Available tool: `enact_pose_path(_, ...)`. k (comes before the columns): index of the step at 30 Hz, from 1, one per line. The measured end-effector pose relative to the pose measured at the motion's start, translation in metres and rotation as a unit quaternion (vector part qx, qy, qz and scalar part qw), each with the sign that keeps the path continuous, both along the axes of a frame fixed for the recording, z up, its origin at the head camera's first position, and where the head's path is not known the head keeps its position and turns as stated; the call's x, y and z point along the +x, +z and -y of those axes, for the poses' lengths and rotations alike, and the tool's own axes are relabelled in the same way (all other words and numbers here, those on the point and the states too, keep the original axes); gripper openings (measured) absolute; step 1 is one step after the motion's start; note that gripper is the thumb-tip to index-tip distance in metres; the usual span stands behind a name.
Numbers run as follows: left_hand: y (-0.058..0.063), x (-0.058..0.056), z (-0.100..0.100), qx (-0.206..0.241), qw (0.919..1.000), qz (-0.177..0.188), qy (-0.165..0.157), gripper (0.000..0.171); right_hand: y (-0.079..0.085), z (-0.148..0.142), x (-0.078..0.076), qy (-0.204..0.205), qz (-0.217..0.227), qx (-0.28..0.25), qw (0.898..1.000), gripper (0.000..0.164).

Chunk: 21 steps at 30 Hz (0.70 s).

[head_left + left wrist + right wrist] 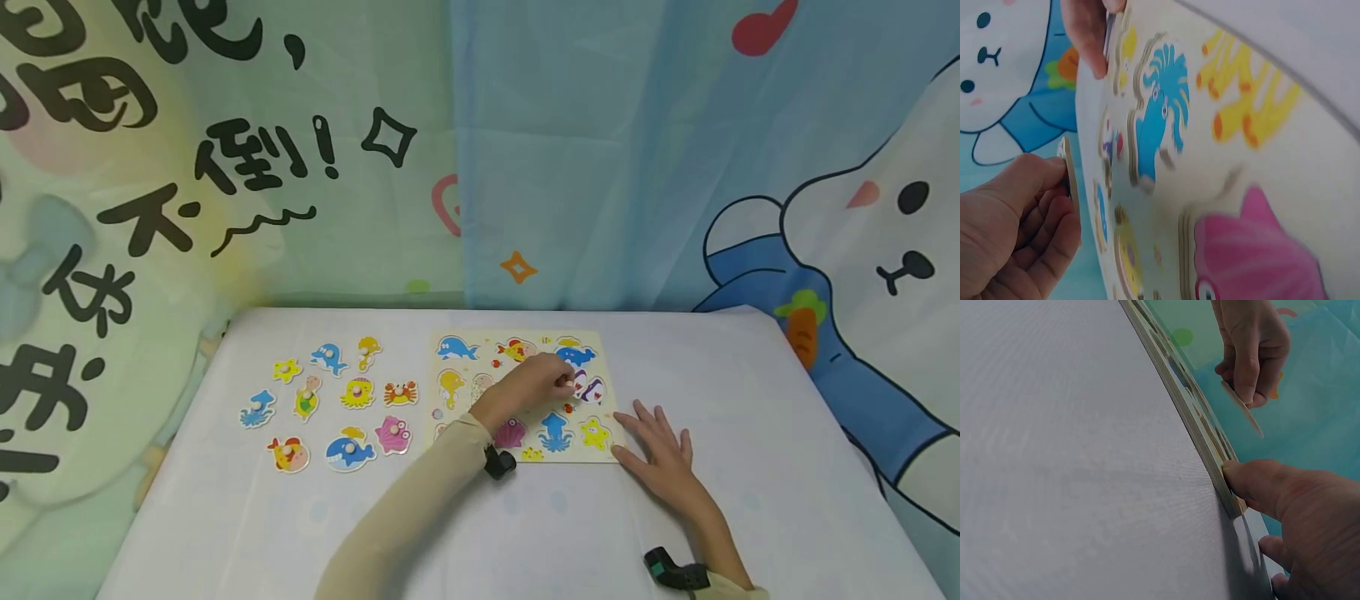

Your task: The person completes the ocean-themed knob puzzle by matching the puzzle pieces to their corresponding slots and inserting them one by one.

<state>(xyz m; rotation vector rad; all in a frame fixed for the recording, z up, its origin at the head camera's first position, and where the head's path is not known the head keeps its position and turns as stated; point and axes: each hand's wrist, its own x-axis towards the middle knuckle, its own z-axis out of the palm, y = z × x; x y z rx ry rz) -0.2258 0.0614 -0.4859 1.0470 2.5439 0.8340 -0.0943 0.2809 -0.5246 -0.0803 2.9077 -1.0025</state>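
My left hand pinches a thin puzzle piece above the right part of a cream puzzle board. In the head view the piece looks white and purple, near a similar penguin-like picture on the board. The piece is tilted and apart from the board in the right wrist view. My right hand rests at the board's lower right edge, fingers spread, thumb touching the rim. The board shows a blue squid, a yellow starfish and a pink shell; my left arm hides some pictures.
Several loose knobbed pieces lie left of the board, among them a crab, a pink shell piece, a whale piece and a fish piece. A white cloth covers the table. Printed curtains hang behind.
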Motion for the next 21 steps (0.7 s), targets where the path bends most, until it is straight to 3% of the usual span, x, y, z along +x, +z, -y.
enact_pose_path(5,-0.001,0.004,-0.013,-0.008,0.9997,0.023,0.007,0.012,0.002,0.000,0.000,0.002,0.000,-0.001,1.000,0.056)
enact_pose_path(15,-0.013,0.004,-0.041,-0.067,0.9976,0.016,0.009,0.015,0.002,0.000,0.002,0.002,-0.006,-0.003,1.000,0.055)
enact_pose_path(21,-0.012,0.006,-0.050,-0.089,0.9950,0.022,0.039,0.010,0.001,0.001,0.001,0.005,-0.010,-0.008,1.000,0.055)
